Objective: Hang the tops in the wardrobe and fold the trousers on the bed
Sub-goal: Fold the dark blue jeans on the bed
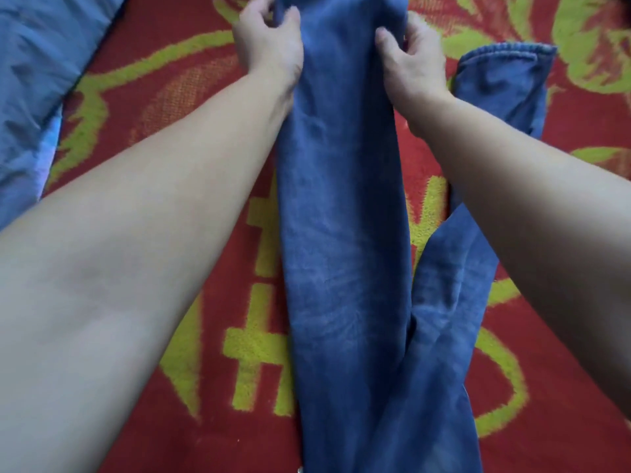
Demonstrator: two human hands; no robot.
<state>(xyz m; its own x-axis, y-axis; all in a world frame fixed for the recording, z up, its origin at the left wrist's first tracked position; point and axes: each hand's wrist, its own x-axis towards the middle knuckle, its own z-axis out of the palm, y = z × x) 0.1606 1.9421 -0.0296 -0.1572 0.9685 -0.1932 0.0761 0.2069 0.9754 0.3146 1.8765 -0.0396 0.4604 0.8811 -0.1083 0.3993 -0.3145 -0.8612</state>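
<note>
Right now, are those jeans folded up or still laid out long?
Not folded up. The jeans stretch along the red blanket, one leg twisted aside; the left hand and right hand pinch the far end.

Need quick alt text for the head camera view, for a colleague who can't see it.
Both hands, left hand and right hand, grip the edges of one leg of blue jeans stretched along a red and yellow blanket; the other leg lies crumpled to the right.

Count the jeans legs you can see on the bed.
2. One jeans leg runs down the middle, gripped by the left hand and right hand. The other leg lies crumpled to the right, partly hidden by the forearm.
</note>
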